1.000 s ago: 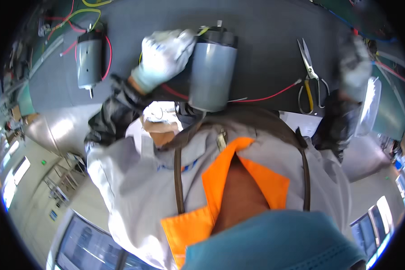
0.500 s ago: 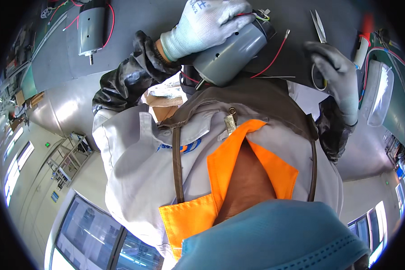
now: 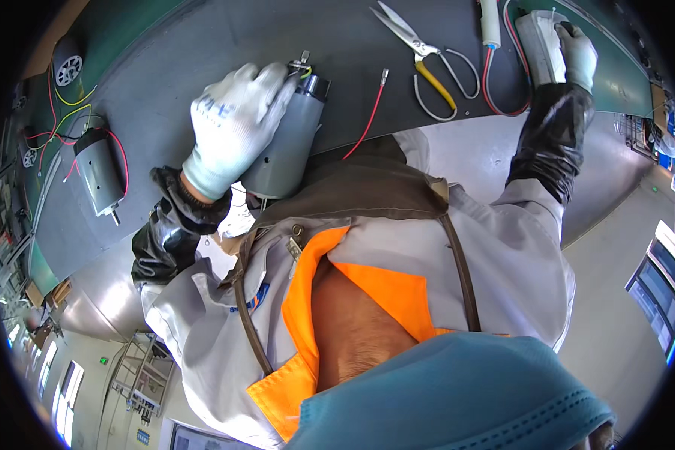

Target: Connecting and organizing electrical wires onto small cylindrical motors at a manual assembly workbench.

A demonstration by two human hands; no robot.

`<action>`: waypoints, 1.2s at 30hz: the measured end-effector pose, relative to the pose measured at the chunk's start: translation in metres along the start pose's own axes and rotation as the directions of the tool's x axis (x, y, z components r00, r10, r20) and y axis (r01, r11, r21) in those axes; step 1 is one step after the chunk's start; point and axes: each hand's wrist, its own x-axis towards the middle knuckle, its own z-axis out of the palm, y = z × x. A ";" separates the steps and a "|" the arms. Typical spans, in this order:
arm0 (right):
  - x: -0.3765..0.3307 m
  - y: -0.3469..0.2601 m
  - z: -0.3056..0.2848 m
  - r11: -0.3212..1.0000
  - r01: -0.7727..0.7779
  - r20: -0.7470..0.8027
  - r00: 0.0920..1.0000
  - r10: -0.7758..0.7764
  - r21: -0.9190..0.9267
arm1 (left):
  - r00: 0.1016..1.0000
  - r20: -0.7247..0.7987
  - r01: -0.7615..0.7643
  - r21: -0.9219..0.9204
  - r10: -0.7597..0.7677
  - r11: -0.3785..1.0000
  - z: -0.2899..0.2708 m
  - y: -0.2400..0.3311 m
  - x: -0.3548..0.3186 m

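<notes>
A: Where does the grey motor [image 3: 285,146] sit?

B: At the near edge of the dark surface [image 3: 202,67], tilted, its lower end hanging over the edge toward the person's chest. The left hand [image 3: 232,127], in a white glove, lies over its upper side, grip clamped around the cylinder with the fingers reaching the terminal end, where a small metal tab and a yellow lead stick up.

A: And the other hand?

B: The right hand [image 3: 577,52] is far off at the top right, gloved, grip closed over a pale grey boxy part [image 3: 540,37] with a red wire [image 3: 502,90] looping beside it.

A: How would that motor handle?

B: I judge it heavy for its size: a solid metal can, stiff, no give at all. The painted shell looks smooth, so a gloved palm could slide on it, more so with it tipped off the edge.

A: Where to hold it, then?

B: Around the middle of the barrel, palm wrapped wide. Not by the terminal end, since the tab and thin leads look easy to bend or tear. A thin red lead [image 3: 367,112] trails from it across the surface and could snag.

A: Anything close by?

B: Scissors [image 3: 427,56] with yellow on the handles lie well apart to the right, and a second motor [image 3: 99,174] with red wires rests to the left
</notes>
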 end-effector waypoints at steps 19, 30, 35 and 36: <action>-0.165 -0.223 -0.023 0.213 -0.425 0.465 0.676 -0.572 0.880 | 0.875 0.435 0.384 -0.361 -0.210 0.850 -0.045 -0.019 -0.004; -0.282 -0.337 0.022 -0.103 0.827 -0.385 0.144 -0.912 0.552 | 0.467 0.884 0.881 -0.467 -0.027 -0.072 -0.051 -0.051 -0.021; -0.290 -0.331 0.020 0.005 0.941 -0.331 0.124 -0.935 0.338 | 0.781 0.559 0.580 -0.481 -0.281 0.658 -0.030 -0.029 -0.010; -0.288 -0.331 0.020 -0.015 0.936 -0.340 0.113 -0.934 0.351 | 0.514 0.695 0.837 -0.535 -0.502 0.115 -0.030 -0.022 -0.007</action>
